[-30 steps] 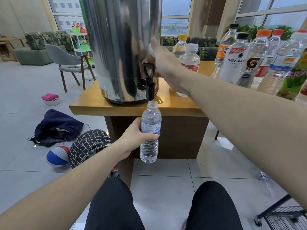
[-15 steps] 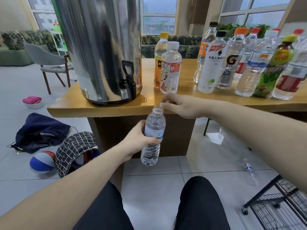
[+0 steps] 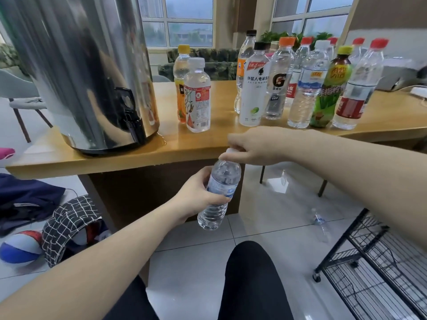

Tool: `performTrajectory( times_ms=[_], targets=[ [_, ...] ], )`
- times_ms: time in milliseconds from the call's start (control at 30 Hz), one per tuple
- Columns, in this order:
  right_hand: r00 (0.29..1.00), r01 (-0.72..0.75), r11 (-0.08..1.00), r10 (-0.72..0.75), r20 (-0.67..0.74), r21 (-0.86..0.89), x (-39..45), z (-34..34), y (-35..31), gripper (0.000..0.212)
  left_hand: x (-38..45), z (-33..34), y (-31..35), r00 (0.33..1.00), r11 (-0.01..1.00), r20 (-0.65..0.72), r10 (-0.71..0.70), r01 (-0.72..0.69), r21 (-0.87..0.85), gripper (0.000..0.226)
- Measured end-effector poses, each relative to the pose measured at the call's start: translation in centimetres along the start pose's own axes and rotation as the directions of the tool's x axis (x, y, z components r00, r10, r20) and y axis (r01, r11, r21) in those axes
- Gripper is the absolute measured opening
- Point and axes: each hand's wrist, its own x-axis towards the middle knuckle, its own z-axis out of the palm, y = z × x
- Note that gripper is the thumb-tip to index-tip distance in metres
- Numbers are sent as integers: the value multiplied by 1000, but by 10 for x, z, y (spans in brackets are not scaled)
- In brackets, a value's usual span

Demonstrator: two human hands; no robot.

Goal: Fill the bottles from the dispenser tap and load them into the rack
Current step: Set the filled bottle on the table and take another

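While the small clear water bottle [image 3: 219, 192] is held below the table edge [image 3: 129, 162], its long axis tilts slightly, neck up and to the right, with a white cap [image 3: 231, 152] at the neck. The left hand [image 3: 196, 197] wraps the labelled middle of the bottle, and the right hand [image 3: 251, 146], directly above, pinches the cap with curled fingers, so it is likely being screwed on. Beyond stand the steel dispenser [image 3: 80, 72] with its black tap [image 3: 132, 121] up and left, a row of capped bottles [image 3: 307, 86] on the table, and the wire rack [image 3: 374, 273] on the floor at lower right.
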Motion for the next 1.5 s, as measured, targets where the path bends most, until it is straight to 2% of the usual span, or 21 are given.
performTrajectory(
  times_ms=[67,133,233,367,433,467,533,600,667,733,833,933,1067,1167,1233,1333,1433,1500],
  targets=[
    [997,-40,982,28,-67,-183,-3,0,4,71,4,10,5,999,1000,29,19,-20,5,69],
    [987,-74,967,37,-154,-242,-7,2,13,81,8,18,10,997,999,64,38,-39,22,70],
    [967,2,981,-52,-249,-195,-21,1,32,67,17,28,18,995,998,82,55,-55,5,70],
    [897,288,883,-385,-220,-371,-34,-3,57,41,28,39,27,988,996,132,82,-79,-30,69],
    [877,312,862,-423,-229,-399,-40,-3,65,38,33,46,33,979,993,166,117,-116,-20,70],
    [885,269,883,-384,-263,-386,-44,-2,67,42,35,52,36,976,992,174,130,-129,-17,70],
    [920,90,942,-203,-334,-324,-49,-2,68,52,42,64,41,977,990,155,144,-140,-33,71],
    [950,-151,961,76,-304,-231,-51,-1,70,60,51,76,43,982,989,121,145,-141,-41,74],
    [941,-276,932,212,-265,-234,-51,0,75,67,59,87,45,982,989,124,146,-140,-50,76],
    [940,-248,931,165,-298,-269,-58,0,82,71,65,94,49,978,989,151,145,-139,-54,75],
    [964,-124,956,52,-260,-267,-75,-5,99,59,71,101,57,965,987,215,151,-136,-80,72],
    [958,-100,950,11,-286,-297,-83,-5,112,55,76,112,65,955,985,244,167,-154,-72,67],
    [903,-219,963,140,-406,-155,-89,-1,127,50,91,130,75,957,981,227,179,-156,-113,67],
    [858,-294,956,260,-443,-9,-101,8,139,51,101,143,84,948,981,260,186,-164,-104,72],
    [823,-370,919,393,-410,137,-111,10,146,53,106,153,90,946,980,264,189,-165,-113,72],
    [763,-492,798,588,-269,348,-125,9,159,62,117,167,104,945,977,257,200,-174,-120,69],
    [731,-554,681,673,-111,480,-137,12,170,70,129,181,120,945,973,248,214,-182,-144,63],
    [703,-529,540,711,-18,654,-146,16,175,67,136,192,131,941,969,253,225,-187,-164,61]
  ],
)
